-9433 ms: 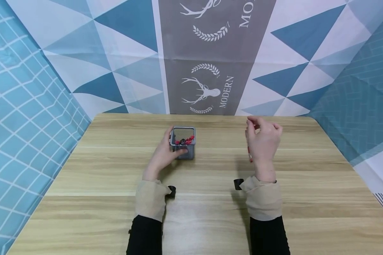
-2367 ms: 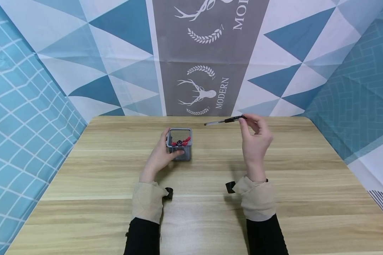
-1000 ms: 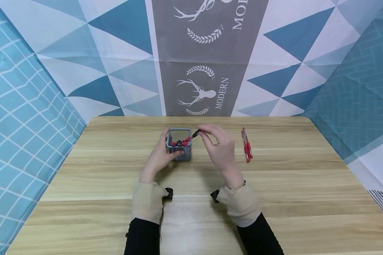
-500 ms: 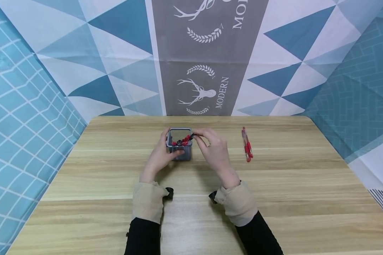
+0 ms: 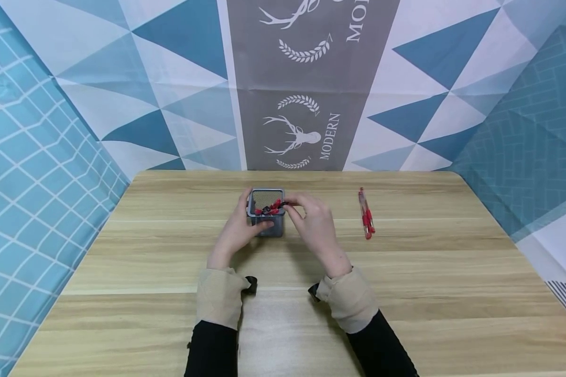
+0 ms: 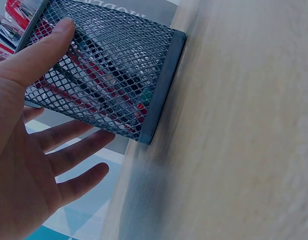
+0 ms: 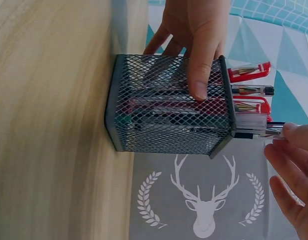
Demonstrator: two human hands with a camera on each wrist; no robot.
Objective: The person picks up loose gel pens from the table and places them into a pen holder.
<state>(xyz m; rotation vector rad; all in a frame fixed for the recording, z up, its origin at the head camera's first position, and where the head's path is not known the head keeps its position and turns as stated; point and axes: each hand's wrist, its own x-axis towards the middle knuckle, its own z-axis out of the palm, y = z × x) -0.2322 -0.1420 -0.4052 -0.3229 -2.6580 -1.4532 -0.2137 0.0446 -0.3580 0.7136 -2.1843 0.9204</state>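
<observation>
A dark metal mesh pen holder [image 5: 270, 226] stands upright on the table, with several red and black pens [image 7: 251, 71] sticking out of its top. My left hand [image 5: 236, 230] grips it from the left, thumb [image 6: 49, 45] on the near mesh face and the other fingers around the left side. At the holder's right rim, my right hand [image 5: 313, 222] pinches the top end of a black gel pen [image 7: 273, 131] between thumb and fingertips. Most of that pen is down inside the holder, behind the mesh.
Two red pens [image 5: 366, 214] lie side by side on the wooden table [image 5: 453, 272], to the right of my right hand. A patterned cloth [image 5: 297, 68] hangs behind the table's far edge.
My right hand took up a black pen, carried it left from near the red pens and lowered it into the holder at the right rim. The left hand keeps its grip.
</observation>
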